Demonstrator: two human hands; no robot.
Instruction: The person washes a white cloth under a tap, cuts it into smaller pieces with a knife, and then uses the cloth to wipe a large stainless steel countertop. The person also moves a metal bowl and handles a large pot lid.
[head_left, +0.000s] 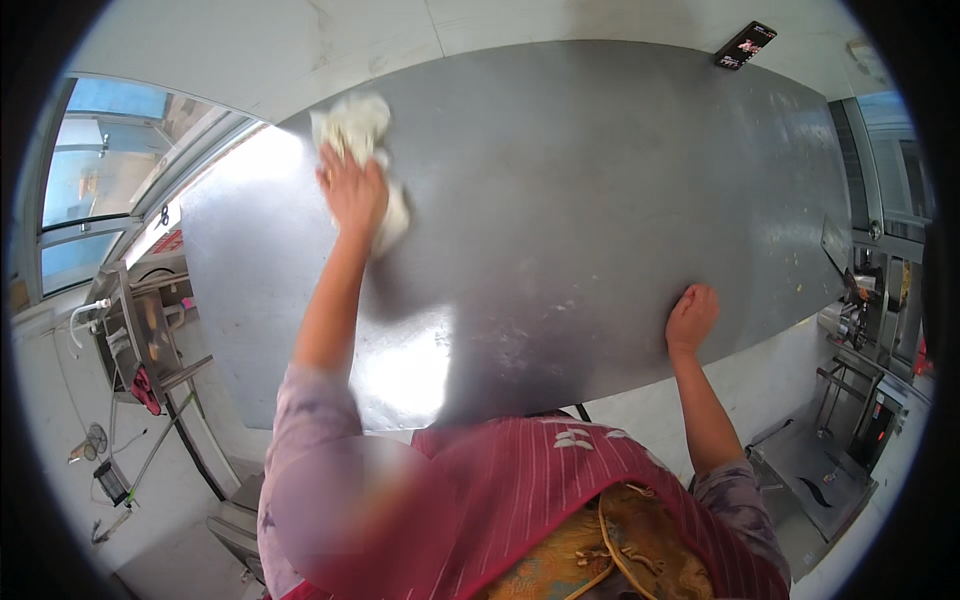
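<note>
A crumpled off-white cloth (356, 124) lies on the grey metal tabletop (540, 187) near its far left part. My left hand (354, 191) presses on the cloth, with the palm down and the fingers on its folds; part of the cloth shows on the right of the wrist. My right hand (693, 316) rests as a closed fist on the right part of the tabletop by the near edge, and no object shows in it. Small pale specks and smears mark the surface between the hands and at the right end.
A smartphone (745, 46) with its screen lit leans at the table's far right edge. At the right end lies a flat metal scraper-like tool (832, 244). A metal sink (154, 330) with a white tap stands on the left. Windows flank both sides.
</note>
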